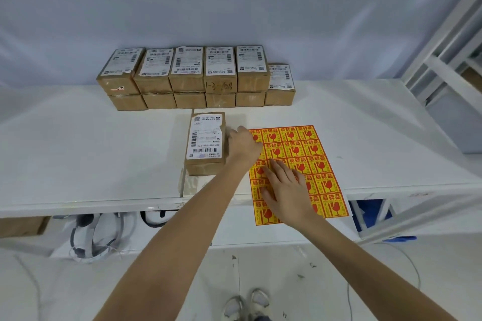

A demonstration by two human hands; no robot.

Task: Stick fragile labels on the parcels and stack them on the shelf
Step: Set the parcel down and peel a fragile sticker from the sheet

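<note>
White table [78,154], pale backdrop; left hand [243,146] grip grasping parcel [206,143]; right hand [287,190] flat on label sheet [313,159].

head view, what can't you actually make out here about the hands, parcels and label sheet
- Left hand fingers: its own back hides them where they meet the near parcel; grip unclear.
- Label sheet: its left part lies under the right hand and left wrist.
- Stacked parcels: label print too small to read.
- Shelf frame: cut off by the right edge.

Left fingers [230,135] (behind parcel [206,142]) hidden
</note>
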